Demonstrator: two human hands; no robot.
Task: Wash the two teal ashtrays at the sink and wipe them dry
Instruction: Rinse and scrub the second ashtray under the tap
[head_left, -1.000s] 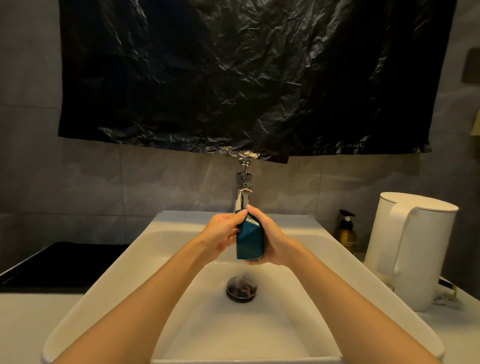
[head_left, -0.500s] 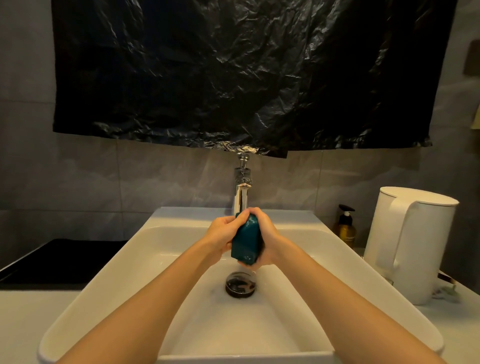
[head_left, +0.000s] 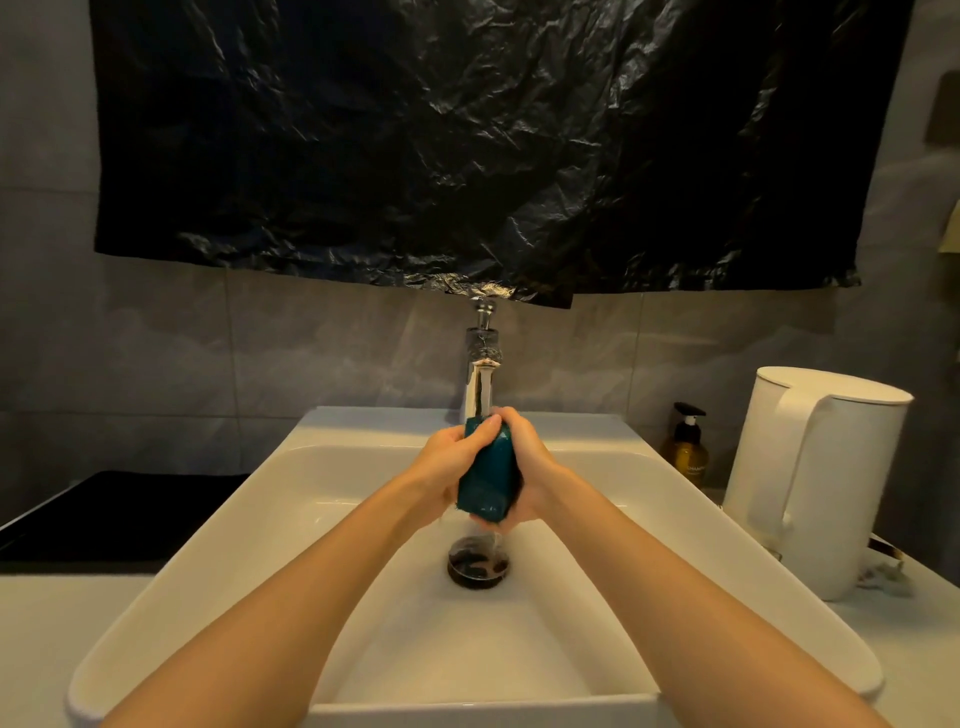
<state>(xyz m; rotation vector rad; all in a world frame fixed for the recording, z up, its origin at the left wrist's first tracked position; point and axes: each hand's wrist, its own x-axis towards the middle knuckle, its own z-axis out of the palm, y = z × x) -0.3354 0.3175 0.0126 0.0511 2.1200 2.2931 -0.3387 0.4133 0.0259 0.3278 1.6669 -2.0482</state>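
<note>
Two bare forearms reach forward from the bottom corners and converge over the middle of the white sink (head_left: 613, 613), wrists nearly level, hands meeting just under the spout of the chrome tap (head_left: 480, 384). Between them is one teal ashtray (head_left: 488, 475), held on edge so its long side runs up and down, its upper end right at the spout and its lower end above the dark drain (head_left: 478, 564).

The left hand (head_left: 441, 467) clasps the ashtray's left side, palm turned inward, with a digit laid across the upper teal face. The right hand (head_left: 532, 462) cups the right side and the underside, its fingers curling over the top edge beside the tap. Both grips are narrow and closed round the ashtray, which is pressed between the two palms. A thin run of water (head_left: 496, 540) falls from the lower end of the ashtray toward the drain.

On the table to the right of the sink stand a white kettle (head_left: 810, 483) and, behind it nearer the wall, an amber pump bottle (head_left: 690, 447). A flat black surface (head_left: 104, 514) lies to the left of the sink. A crinkled black plastic sheet (head_left: 467, 145) hangs on the tiled wall, its lower edge just above the tap's top.
</note>
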